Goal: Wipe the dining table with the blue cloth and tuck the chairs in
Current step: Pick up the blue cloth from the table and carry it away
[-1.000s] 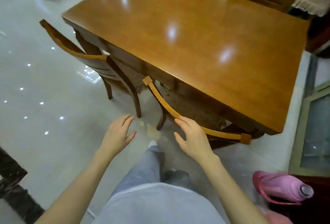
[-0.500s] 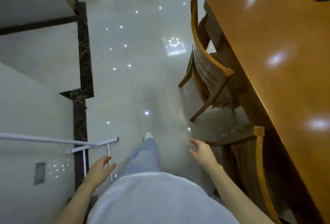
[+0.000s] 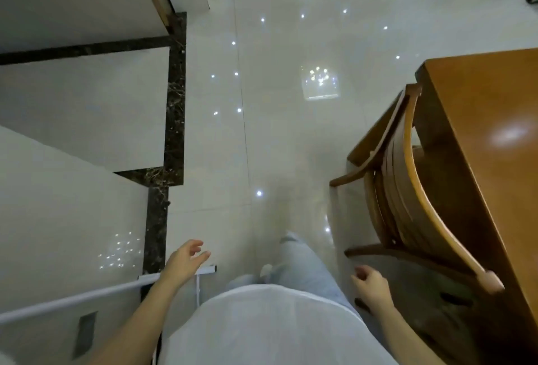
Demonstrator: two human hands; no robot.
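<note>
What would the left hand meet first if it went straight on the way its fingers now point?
The way looks free: the left hand points forward over the glossy floor, and the chair stands right of that line. Depth is hard to judge.

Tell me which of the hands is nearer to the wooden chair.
Right. The right hand hangs close beside the chair, not touching it; the left hand is farther, across the body, above a white rail.
</note>
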